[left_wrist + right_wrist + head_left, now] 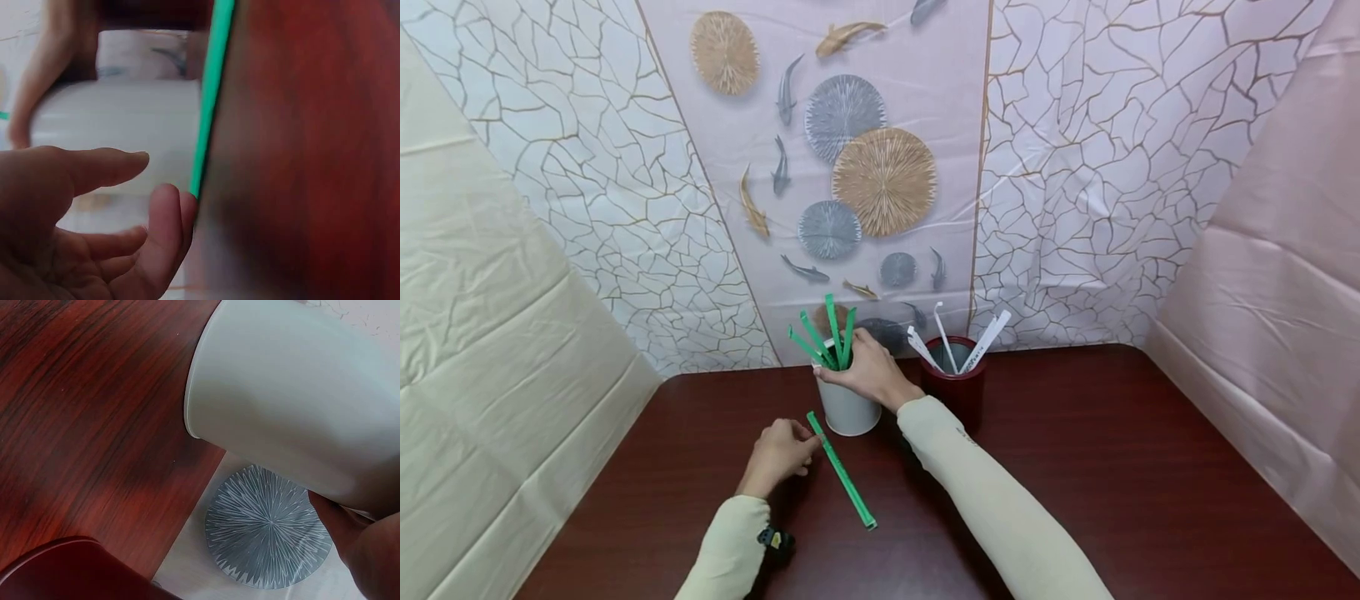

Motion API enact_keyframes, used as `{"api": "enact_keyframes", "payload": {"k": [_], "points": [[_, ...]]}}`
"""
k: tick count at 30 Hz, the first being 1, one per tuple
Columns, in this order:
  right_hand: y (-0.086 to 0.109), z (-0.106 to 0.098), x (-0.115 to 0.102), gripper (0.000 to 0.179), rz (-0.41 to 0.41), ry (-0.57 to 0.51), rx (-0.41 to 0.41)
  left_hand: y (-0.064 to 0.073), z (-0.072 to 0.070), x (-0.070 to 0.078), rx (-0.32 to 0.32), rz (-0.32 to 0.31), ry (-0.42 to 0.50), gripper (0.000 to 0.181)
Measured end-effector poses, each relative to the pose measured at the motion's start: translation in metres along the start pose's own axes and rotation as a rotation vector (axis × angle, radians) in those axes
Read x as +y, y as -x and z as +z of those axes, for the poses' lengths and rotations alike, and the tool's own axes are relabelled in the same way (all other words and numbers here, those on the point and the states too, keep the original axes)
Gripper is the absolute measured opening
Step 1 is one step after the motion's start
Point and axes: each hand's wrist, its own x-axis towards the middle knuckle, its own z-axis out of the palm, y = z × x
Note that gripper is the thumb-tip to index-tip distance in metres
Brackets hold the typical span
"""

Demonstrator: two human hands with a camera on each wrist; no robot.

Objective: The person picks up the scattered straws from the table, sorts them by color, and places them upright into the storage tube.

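Note:
A slim green stick (842,472), like a wrapped straw, lies on the dark wood table in front of the white cup (852,413). My left hand (779,454) is at its far end. In the left wrist view, the thumb stands apart from the fingers, and the fingertips (165,203) come right up to the green stick (212,81). My right hand (871,368) grips the white cup near its rim from the right. Several green sticks (831,329) lean out of that cup. The cup's wall (294,387) fills much of the right wrist view.
A dark red cup (953,398) with several white sticks (988,340) stands just right of the white cup, behind my right forearm. Patterned cloth (1075,208) hangs along the table's back edge, with plain cloth at both sides.

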Motion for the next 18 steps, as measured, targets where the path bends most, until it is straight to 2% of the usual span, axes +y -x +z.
{"api": "enact_keyframes", "payload": {"k": [3,8,15,18], "points": [[0.0,0.001,-0.001,0.069,0.0,0.015,-0.004,-0.002,0.011,0.0,-0.005,-0.054,0.016,0.026],[-0.001,0.001,0.001,0.07,-0.016,0.017,-0.004,-0.009,0.023,0.008,-0.011,-0.112,0.011,0.029],[-0.001,0.001,0.002,0.072,-0.019,0.013,0.004,-0.012,0.022,0.01,-0.031,-0.127,0.02,0.019],[-0.001,0.001,0.001,0.074,-0.011,0.007,0.0,-0.013,0.019,0.01,-0.039,-0.152,-0.01,0.016]]}}
